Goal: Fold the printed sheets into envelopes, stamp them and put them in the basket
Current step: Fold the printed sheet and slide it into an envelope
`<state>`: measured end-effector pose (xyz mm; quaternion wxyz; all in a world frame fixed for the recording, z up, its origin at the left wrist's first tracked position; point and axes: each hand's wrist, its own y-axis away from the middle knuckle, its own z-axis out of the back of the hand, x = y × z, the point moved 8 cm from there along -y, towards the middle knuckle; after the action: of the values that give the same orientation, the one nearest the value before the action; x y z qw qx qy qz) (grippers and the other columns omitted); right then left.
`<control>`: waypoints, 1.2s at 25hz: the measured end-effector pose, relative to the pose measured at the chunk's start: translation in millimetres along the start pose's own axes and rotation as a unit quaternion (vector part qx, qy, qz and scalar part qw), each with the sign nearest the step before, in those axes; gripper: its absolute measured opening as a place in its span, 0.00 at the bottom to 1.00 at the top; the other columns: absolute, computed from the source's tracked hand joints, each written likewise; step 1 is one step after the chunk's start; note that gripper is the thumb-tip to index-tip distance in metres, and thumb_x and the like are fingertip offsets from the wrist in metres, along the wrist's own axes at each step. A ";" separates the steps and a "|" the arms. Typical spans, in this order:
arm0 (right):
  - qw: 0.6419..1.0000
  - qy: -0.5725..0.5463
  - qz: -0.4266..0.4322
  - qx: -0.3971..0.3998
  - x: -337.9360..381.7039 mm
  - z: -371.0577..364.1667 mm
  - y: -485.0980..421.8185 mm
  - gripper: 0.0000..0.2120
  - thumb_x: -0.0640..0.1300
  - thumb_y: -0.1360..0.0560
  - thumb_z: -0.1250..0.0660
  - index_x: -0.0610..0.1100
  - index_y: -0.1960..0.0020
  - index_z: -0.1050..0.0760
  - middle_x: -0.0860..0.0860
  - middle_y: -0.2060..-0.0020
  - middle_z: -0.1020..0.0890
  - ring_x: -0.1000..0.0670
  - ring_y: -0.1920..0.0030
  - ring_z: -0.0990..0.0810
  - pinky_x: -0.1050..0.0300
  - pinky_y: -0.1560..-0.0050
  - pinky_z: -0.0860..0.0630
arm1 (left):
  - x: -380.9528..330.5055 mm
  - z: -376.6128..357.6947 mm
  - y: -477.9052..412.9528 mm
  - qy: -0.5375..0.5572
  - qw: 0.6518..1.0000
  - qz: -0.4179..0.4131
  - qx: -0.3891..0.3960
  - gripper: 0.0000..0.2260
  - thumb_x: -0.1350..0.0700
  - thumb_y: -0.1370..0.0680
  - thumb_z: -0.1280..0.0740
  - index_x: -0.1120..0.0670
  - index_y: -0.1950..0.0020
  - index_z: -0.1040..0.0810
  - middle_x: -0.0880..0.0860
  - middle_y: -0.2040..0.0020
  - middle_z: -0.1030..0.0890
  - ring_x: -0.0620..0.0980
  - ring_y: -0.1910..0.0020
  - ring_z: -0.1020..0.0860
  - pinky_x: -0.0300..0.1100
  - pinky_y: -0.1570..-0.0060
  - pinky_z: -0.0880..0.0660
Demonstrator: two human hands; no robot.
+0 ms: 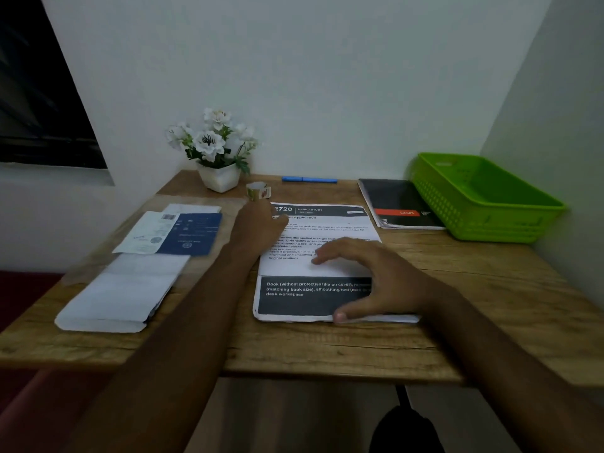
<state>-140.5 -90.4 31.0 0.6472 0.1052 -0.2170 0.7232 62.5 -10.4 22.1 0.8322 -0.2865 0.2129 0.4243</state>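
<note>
A wood-grain desk carries a green slotted plastic basket at its far right and, mid-desk, the printed sheet headed "2720 DESK / STUDY". The sheet's near edge is folded up, showing a dark panel that begins "Book (without protective film on cover)". The right hand lies flat on it, fingers spread; the left hand hangs over its top-left corner beside a small sticker roll, finger pose unclear.

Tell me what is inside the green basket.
Nothing shows inside the green basket: only its bare floor and far walls are visible. Its near wall hides the front strip of the floor, so anything lying flat there cannot be seen.
</note>
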 end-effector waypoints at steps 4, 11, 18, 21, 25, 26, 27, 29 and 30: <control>0.995 0.093 0.017 -0.013 14.7 -11.3 12.2 0.31 0.68 0.36 0.29 0.59 0.36 0.28 0.65 0.34 0.27 0.64 0.35 0.32 0.55 0.33 0.37 | 1.3 1.3 2.9 0.024 1.000 -0.004 -0.002 0.11 0.53 0.25 0.35 0.61 0.53 0.20 0.58 0.54 0.19 0.55 0.54 0.22 0.50 0.53 0.26; 0.992 0.118 0.009 -0.036 6.2 -4.6 1.8 0.25 0.67 0.34 0.30 0.59 0.40 0.24 0.66 0.37 0.25 0.69 0.37 0.32 0.58 0.33 0.39 | 7.6 -0.1 1.4 0.046 0.999 0.003 -0.001 0.10 0.53 0.25 0.34 0.58 0.50 0.20 0.54 0.52 0.19 0.51 0.52 0.23 0.42 0.56 0.29; 0.992 0.123 0.007 -0.008 -23.5 1.5 -28.7 0.24 0.67 0.30 0.34 0.58 0.38 0.26 0.63 0.34 0.26 0.64 0.35 0.30 0.51 0.32 0.36 | 11.8 -4.7 -10.4 0.072 0.997 0.021 0.008 0.09 0.53 0.24 0.33 0.57 0.48 0.21 0.55 0.48 0.20 0.51 0.49 0.23 0.44 0.51 0.27; 0.992 0.126 0.006 -0.006 -32.7 3.9 -35.4 0.25 0.67 0.29 0.35 0.58 0.37 0.26 0.62 0.32 0.27 0.62 0.35 0.30 0.54 0.32 0.37 | 9.8 -7.7 -14.4 0.083 0.996 0.015 0.016 0.07 0.53 0.24 0.34 0.56 0.50 0.21 0.54 0.50 0.19 0.49 0.53 0.23 0.42 0.53 0.27; 0.995 0.088 0.020 -0.053 -33.4 13.4 -33.5 0.22 0.68 0.31 0.33 0.59 0.43 0.23 0.63 0.41 0.21 0.63 0.40 0.26 0.59 0.39 0.35 | 10.0 -5.4 -13.7 0.085 0.996 0.009 0.014 0.10 0.53 0.24 0.33 0.57 0.48 0.20 0.53 0.51 0.20 0.48 0.53 0.23 0.44 0.51 0.25; 0.995 0.069 0.026 -0.065 -33.3 16.0 -31.5 0.17 0.65 0.31 0.31 0.58 0.46 0.21 0.63 0.45 0.19 0.62 0.44 0.23 0.60 0.42 0.33 | 10.0 -3.0 -12.3 0.090 0.996 0.008 0.010 0.10 0.53 0.24 0.33 0.57 0.48 0.20 0.53 0.51 0.20 0.48 0.52 0.23 0.44 0.52 0.26; 0.996 0.050 0.034 -0.068 -32.9 17.1 -29.8 0.13 0.62 0.30 0.30 0.57 0.50 0.19 0.63 0.50 0.17 0.62 0.48 0.21 0.60 0.45 0.29 | 9.5 -0.8 -11.0 0.095 0.995 0.006 0.006 0.09 0.53 0.24 0.33 0.57 0.48 0.20 0.53 0.51 0.20 0.48 0.52 0.23 0.44 0.52 0.26; 0.996 0.021 0.045 -0.068 -30.1 17.9 -27.2 0.08 0.57 0.28 0.29 0.54 0.53 0.17 0.62 0.57 0.16 0.60 0.54 0.19 0.59 0.51 0.24 | 5.6 2.9 -7.1 0.098 0.995 -0.003 0.001 0.08 0.53 0.24 0.33 0.56 0.49 0.20 0.52 0.52 0.19 0.47 0.53 0.23 0.44 0.51 0.26; 0.996 0.018 0.045 -0.073 -28.2 18.9 -26.4 0.07 0.56 0.28 0.29 0.54 0.54 0.17 0.62 0.58 0.16 0.60 0.56 0.19 0.58 0.52 0.23 | 2.2 4.6 -4.3 0.100 0.995 -0.011 0.000 0.08 0.53 0.24 0.33 0.55 0.50 0.20 0.52 0.52 0.19 0.47 0.53 0.23 0.44 0.51 0.26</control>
<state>-113.0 -122.2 40.2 0.6239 0.0350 -0.2620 0.7355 67.8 -8.2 25.5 0.8116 -0.3297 0.2914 0.3842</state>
